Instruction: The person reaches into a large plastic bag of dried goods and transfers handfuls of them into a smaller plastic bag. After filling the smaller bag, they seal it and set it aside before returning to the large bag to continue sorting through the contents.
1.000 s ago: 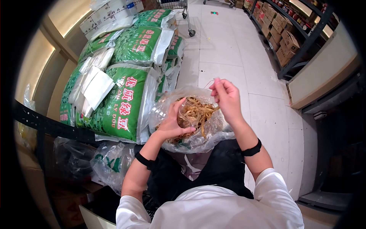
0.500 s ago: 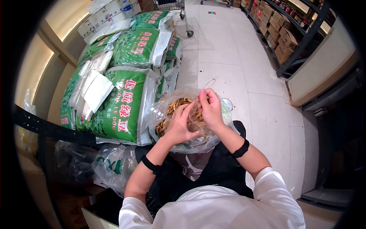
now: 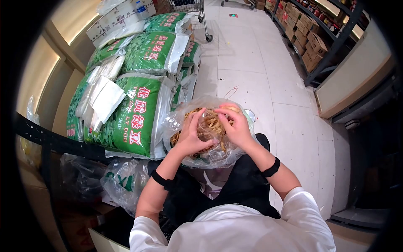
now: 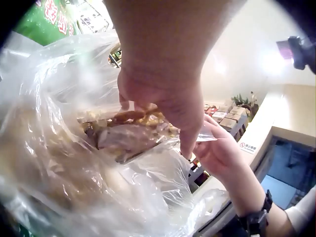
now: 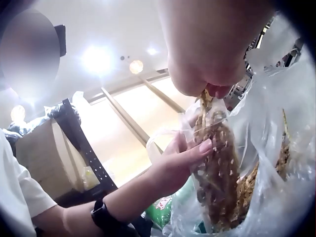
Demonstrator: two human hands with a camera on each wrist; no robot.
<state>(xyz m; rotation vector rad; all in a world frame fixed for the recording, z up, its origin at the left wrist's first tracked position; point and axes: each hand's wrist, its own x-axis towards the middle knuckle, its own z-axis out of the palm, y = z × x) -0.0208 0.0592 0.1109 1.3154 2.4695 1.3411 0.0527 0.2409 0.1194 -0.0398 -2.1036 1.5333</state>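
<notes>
A small clear plastic bag [image 5: 217,168] packed with brown dried strips stands in the mouth of a large clear plastic bag [image 4: 54,168]. My left hand [image 3: 192,136] grips the small bag from the side, its thumb against the film in the right wrist view. My right hand [image 3: 237,126] is at the small bag's top, fingers bent around its edge; a yellowish dried strip [image 5: 204,101] shows right under those fingertips. More dried strips [image 3: 178,136] lie in the large bag, which sits in front of the knees.
Green printed sacks [image 3: 126,113] are stacked at the left, with folded white bags [image 3: 107,98] on top. A black metal rail [image 3: 58,138] runs below them. Shelves with cartons [image 3: 315,50] line the right side; a cart [image 3: 189,6] stands at the back.
My right hand has come down and left from above the large bag to the small bag's mouth, and its fingers have spread somewhat. The left hand stays around the small bag.
</notes>
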